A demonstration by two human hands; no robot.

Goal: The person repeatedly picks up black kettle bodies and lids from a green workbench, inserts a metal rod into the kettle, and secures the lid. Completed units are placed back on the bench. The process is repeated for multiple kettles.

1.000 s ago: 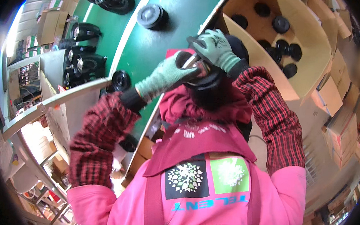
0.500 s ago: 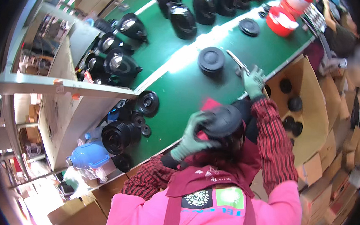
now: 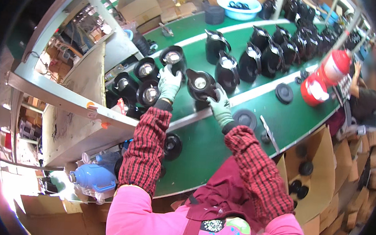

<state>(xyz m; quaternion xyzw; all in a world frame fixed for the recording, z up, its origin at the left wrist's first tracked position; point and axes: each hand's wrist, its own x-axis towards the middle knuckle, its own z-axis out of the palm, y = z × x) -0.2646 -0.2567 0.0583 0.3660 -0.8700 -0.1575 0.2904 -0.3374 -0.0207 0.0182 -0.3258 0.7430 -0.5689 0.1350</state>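
My right hand (image 3: pixel 220 104), in a pale green glove, is closed on the dark handle of a black jug (image 3: pixel 200 83). The jug stands upright without a lid, its shiny lining showing. To its left, my left hand (image 3: pixel 169 85), gloved alike, has its fingers on the near side of another lidless black jug (image 3: pixel 173 58); the grip is partly hidden. More open jugs (image 3: pixel 145 69) stand beside that hand. Just right of the right hand stands a black jug with a silver-edged spout (image 3: pixel 227 72). Below the right wrist, a round black disc (image 3: pixel 244 119) lies partly behind the sleeve.
A metal-handled tool (image 3: pixel 269 133) lies near the green table's (image 3: pixel 198 152) front edge. Red containers (image 3: pixel 314 90) and a black disc (image 3: pixel 284 93) are on the right. An open carton (image 3: pixel 318 168) holds black parts. A shelf frame (image 3: pixel 73 97) juts in at left, above a blue jug (image 3: pixel 93 176).
Both hands have moved from my lap, where the left held a black disc-topped piece, and from the tool, forward to the jugs. An open jug now stands in my right hand. The view has shifted.
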